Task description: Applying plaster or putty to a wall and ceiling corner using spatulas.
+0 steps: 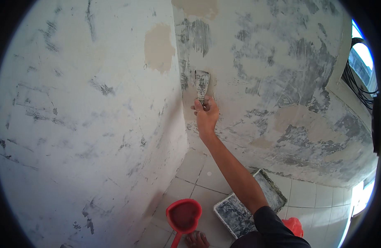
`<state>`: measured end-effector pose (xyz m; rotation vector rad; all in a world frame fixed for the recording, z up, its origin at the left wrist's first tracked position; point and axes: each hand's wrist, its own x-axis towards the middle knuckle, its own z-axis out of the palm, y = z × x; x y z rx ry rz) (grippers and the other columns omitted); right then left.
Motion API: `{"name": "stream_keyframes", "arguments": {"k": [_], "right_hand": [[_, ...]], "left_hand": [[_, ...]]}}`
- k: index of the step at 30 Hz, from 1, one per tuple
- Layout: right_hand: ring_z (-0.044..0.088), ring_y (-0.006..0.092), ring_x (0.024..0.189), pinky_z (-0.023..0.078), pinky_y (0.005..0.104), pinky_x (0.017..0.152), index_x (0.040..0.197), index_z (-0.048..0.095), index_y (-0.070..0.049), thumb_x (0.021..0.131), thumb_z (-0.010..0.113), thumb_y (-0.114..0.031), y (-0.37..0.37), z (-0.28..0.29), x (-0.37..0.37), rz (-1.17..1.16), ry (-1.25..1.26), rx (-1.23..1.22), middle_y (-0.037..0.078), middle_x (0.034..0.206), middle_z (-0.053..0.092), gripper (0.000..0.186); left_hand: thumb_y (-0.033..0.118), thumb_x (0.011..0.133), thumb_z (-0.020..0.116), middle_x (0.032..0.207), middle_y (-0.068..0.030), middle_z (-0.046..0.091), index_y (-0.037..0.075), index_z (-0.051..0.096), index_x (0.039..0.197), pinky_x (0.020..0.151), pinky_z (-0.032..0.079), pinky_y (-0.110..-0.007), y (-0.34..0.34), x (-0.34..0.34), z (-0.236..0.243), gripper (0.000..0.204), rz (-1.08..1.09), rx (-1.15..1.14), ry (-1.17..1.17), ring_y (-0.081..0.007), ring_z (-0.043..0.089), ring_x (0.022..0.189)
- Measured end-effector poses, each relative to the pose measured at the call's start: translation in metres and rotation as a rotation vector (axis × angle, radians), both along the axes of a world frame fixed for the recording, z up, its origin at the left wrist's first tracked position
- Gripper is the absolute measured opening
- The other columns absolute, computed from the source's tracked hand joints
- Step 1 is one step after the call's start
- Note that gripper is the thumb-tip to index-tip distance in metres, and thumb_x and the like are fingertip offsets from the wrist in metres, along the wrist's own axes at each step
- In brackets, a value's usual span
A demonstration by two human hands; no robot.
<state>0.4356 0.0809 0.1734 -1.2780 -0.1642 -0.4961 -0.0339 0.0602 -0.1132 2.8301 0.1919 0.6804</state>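
My right hand is closed around the handle of a putty knife, its blade pointing up and smeared with grey and white. The blade is at the right-hand wall, close to the inside corner; whether it touches cannot be told. Around it the wall shows damp beige filler and dark grey scraped patches. Low in the picture is a red heart-shaped dipper, its handle running off the lower edge. My left hand is out of view, so what it holds is hidden.
A smeared rectangular tray lies on the tiled floor below my right forearm. A red object is partly hidden by my dark sleeve. Bare toes show beside the dipper. Black cables hang by the opening at right.
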Motion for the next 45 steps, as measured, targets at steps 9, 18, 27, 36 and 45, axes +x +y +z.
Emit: {"name": "stream_keyframes", "arguments": {"k": [9,18,27,36,45], "right_hand": [[0.067,0.0130,0.079,0.048,0.0264,0.065,0.117,0.058,0.002,0.098,0.063,-0.007,0.001,0.006,-0.023,0.065,0.108,0.019,0.004,0.094,0.067,0.022],[0.067,0.0121,0.078,0.048,0.0268,0.065,0.118,0.058,0.002,0.097,0.064,-0.009,-0.013,-0.018,-0.021,0.029,0.183,0.018,0.004,0.092,0.068,0.024],[0.067,0.0127,0.071,0.048,0.0262,0.061,0.116,0.063,0.004,0.092,0.068,-0.005,-0.029,-0.012,-0.013,-0.089,0.117,-0.056,0.007,0.085,0.067,0.026],[0.067,0.0243,0.074,0.051,0.0363,0.066,0.113,0.065,-0.003,0.089,0.070,-0.008,-0.067,0.050,-0.046,-0.360,-0.271,-0.700,0.009,0.085,0.066,0.025],[0.067,0.0320,0.077,0.054,0.0414,0.063,0.108,0.068,-0.012,0.082,0.074,-0.010,-0.123,0.059,-0.042,-0.556,-0.373,-1.099,0.008,0.101,0.061,0.026]], "left_hand": [[0.022,0.102,0.051,0.117,-0.0169,0.060,0.006,0.060,0.114,0.090,0.041,-0.056,-0.005,0.003,0.015,0.022,0.027,-0.157,-0.017,-0.0400,0.054,0.106],[0.023,0.101,0.054,0.117,-0.0177,0.060,0.004,0.059,0.114,0.089,0.042,-0.057,0.000,0.001,-0.002,0.023,0.003,0.067,-0.010,-0.0404,0.055,0.107],[0.022,0.100,0.056,0.120,-0.0182,0.060,0.004,0.056,0.120,0.089,0.043,-0.057,0.002,-0.003,-0.015,0.026,-0.013,0.232,0.032,-0.0410,0.057,0.107],[0.021,0.100,0.056,0.123,-0.0187,0.062,0.005,0.060,0.119,0.093,0.043,-0.059,0.015,-0.012,-0.020,0.025,-0.048,0.750,0.159,-0.0411,0.059,0.109],[0.023,0.101,0.054,0.122,-0.0186,0.062,0.005,0.062,0.116,0.094,0.044,-0.057,0.010,-0.011,-0.015,0.025,0.011,0.351,0.111,-0.0413,0.058,0.112]]}}
